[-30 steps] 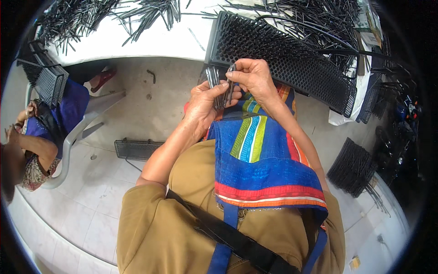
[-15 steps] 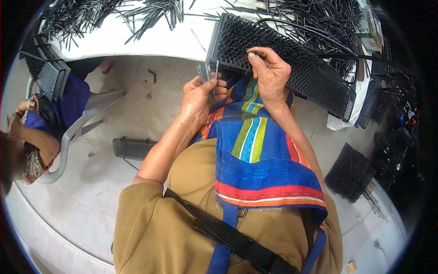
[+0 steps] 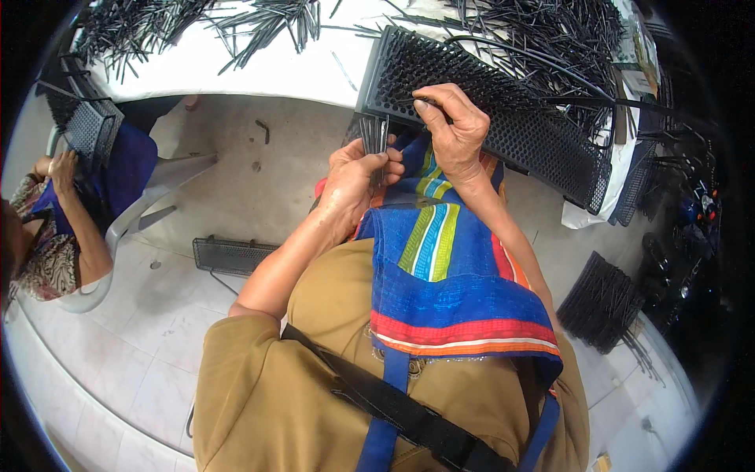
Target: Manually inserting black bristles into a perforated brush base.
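Note:
My left hand (image 3: pixel 360 169) is closed round a small bunch of thin black sticks (image 3: pixel 374 135), which stand up between thumb and fingers; a few catch the light. My right hand (image 3: pixel 456 130) pinches a short, dark, stick-like piece, mostly covered by thumb and forefinger. Those fingertips are over the near left part of a long black perforated tray (image 3: pixel 543 153), full of round holes. Many black sticks poke up from the tray's far side. The bunch in my left hand is just off the tray's near left corner.
Heaps of loose black sticks (image 3: pixel 543 39) lie on the white-covered table (image 3: pixel 314 75). At the left a seated person (image 3: pixel 71 228) handles another perforated tray (image 3: pixel 90 138). A mesh tray (image 3: pixel 232 256) and a dark bundle of sticks (image 3: pixel 602 303) rest on the floor.
My left hand has turned the bunch so the sticks fan upright, and shifted slightly right. My right hand has moved left and a little nearer. The person at the left has reached toward their tray.

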Available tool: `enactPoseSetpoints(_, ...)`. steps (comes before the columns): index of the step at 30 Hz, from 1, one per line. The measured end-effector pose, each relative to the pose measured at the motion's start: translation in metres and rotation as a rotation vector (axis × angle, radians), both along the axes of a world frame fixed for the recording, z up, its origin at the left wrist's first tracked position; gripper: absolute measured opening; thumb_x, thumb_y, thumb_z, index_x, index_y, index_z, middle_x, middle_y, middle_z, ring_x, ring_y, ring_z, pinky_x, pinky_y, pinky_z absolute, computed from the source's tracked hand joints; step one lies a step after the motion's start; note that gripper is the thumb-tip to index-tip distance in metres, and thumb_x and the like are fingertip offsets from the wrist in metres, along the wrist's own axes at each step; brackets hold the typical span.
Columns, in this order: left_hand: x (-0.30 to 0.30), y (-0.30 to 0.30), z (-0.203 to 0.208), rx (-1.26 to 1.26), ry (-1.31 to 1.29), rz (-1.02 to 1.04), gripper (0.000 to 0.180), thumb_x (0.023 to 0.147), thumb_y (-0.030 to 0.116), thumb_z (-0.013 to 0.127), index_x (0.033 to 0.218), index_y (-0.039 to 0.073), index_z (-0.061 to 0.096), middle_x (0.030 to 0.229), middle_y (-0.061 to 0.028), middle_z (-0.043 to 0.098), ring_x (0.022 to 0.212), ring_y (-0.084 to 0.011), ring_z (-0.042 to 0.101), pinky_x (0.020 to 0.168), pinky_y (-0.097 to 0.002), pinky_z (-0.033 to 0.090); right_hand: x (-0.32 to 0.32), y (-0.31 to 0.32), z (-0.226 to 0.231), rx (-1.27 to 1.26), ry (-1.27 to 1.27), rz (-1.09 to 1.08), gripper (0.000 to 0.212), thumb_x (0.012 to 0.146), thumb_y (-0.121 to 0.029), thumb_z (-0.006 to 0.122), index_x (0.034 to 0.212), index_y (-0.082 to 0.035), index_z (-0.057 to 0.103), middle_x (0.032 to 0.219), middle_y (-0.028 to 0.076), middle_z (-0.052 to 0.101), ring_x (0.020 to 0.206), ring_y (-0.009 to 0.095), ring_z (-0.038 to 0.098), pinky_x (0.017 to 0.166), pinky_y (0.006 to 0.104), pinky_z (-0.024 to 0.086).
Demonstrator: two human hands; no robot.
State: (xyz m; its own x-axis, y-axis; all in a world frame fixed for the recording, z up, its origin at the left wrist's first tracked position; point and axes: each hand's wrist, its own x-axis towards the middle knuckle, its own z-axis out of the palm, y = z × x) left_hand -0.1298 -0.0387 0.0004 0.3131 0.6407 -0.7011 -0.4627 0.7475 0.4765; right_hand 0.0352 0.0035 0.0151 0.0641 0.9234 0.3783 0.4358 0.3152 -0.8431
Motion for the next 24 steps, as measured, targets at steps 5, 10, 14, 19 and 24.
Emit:
enactPoseSetpoints(5,0.003,0.001,0.009,-0.009,0.053,-0.012,0.017,0.088,-0.005,0.05,0.104,-0.002,0.055,0.09,-0.0161,0.068,0.072,-0.0178,0.068,0.062,-0.0259,0.057,-0.002,0.0,-0.008,0.028,-0.052,-0.003,0.008,0.077,-0.001,0.068,0.086,-0.001,0.069,0.076,0.011,0.065,0.067,0.021,0.065,0.059,0.0287,0.05)
enactPoseSetpoints(10,0.002,0.0,0.004,-0.053,0.02,0.0,0.015,0.088,-0.004,0.053,0.103,-0.002,0.055,0.089,-0.0166,0.068,0.073,-0.0185,0.068,0.062,-0.0264,0.057,-0.008,0.004,-0.003,-0.014,-0.175,-0.002,0.01,0.074,-0.003,0.07,0.083,-0.003,0.07,0.077,0.01,0.065,0.067,0.025,0.066,0.058,0.0306,0.051)
enactPoseSetpoints(14,0.003,0.0,-0.002,-0.101,-0.013,0.032,0.014,0.088,-0.004,0.055,0.102,-0.001,0.055,0.09,-0.0171,0.068,0.073,-0.0197,0.068,0.063,-0.0279,0.059,-0.008,0.008,-0.007,-0.009,-0.229,0.007,0.007,0.075,-0.007,0.069,0.082,-0.006,0.071,0.076,0.009,0.065,0.066,0.025,0.066,0.057,0.0321,0.051)
enactPoseSetpoints(19,0.007,0.001,-0.006,-0.117,-0.09,0.093,0.012,0.087,-0.004,0.057,0.099,-0.001,0.057,0.088,-0.017,0.068,0.073,-0.0215,0.069,0.063,-0.0291,0.06,-0.006,0.008,0.001,-0.053,-0.355,-0.008,0.006,0.077,-0.011,0.068,0.078,-0.005,0.07,0.073,0.009,0.065,0.063,0.025,0.065,0.055,0.033,0.05)
enactPoseSetpoints(24,0.004,0.003,0.001,-0.051,-0.165,0.11,0.015,0.087,-0.003,0.059,0.102,-0.002,0.059,0.089,-0.0176,0.068,0.075,-0.023,0.07,0.064,-0.0293,0.06,-0.001,-0.009,0.01,-0.585,-0.145,0.115,0.01,0.079,-0.009,0.07,0.08,0.001,0.07,0.072,0.009,0.068,0.059,0.009,0.06,0.052,0.0252,0.046)
